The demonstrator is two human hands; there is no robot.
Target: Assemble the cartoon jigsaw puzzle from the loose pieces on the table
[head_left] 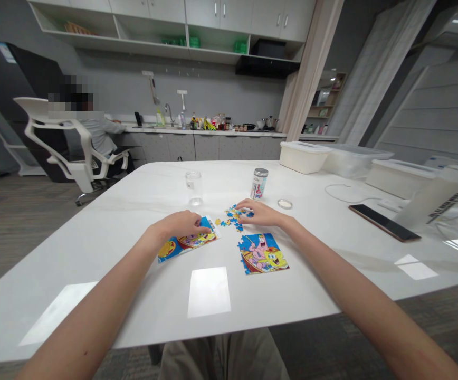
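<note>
My left hand (179,224) is closed over the upper edge of a printed picture card (191,240), its thumb lying across the front. The card shows cartoon figures on blue, and my hand covers part of it. Over a small heap of loose jigsaw pieces (235,215) is my right hand (260,212), thumb and fingers apart, fingertips at the pieces. Whether it pinches one of them is too small to see. Nearer to me lies a partly joined jigsaw puzzle (264,254) with a pink and a yellow figure; its left edge is open and knobbed.
Behind the pieces stand a clear jar (193,187) and a printed can (259,183), with a round lid (285,203) beside them. At right are a phone (384,222), a white cable and storage boxes (305,157). A person sits in a white chair (80,153) beyond the table (153,301).
</note>
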